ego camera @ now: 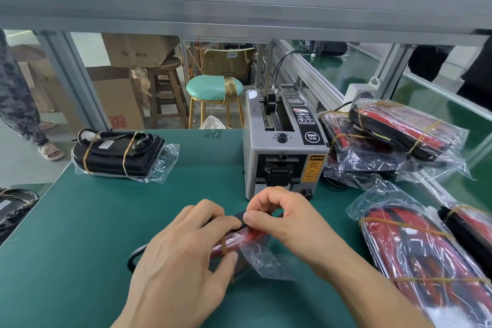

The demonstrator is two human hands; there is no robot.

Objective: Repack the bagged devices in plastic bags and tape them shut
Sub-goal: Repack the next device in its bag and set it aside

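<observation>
1. Green mat (87, 221) w/ tape dispenser (286, 152) parked just behind the work spot, prob so a strip is in easy reach.
2. Bagged device (239, 241), red/black, rubber-banded, sits mid-mat under both hands; loose bag mouth (266, 261) flops toward the camera.
3. Left hand (183, 255) curls over it, pinning it.
4. Right hand (282, 217) fingers bent, thumb+index pinching at the top edge, looks like tape but can't tell.

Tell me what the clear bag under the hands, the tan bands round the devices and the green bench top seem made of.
Clear bag: thin glossy plastic film, by its creases and glints. Tan band: probably rubber, stretched tight round the red and black device. Green bench top: matte mat, likely rubber or vinyl; unsure.
</observation>
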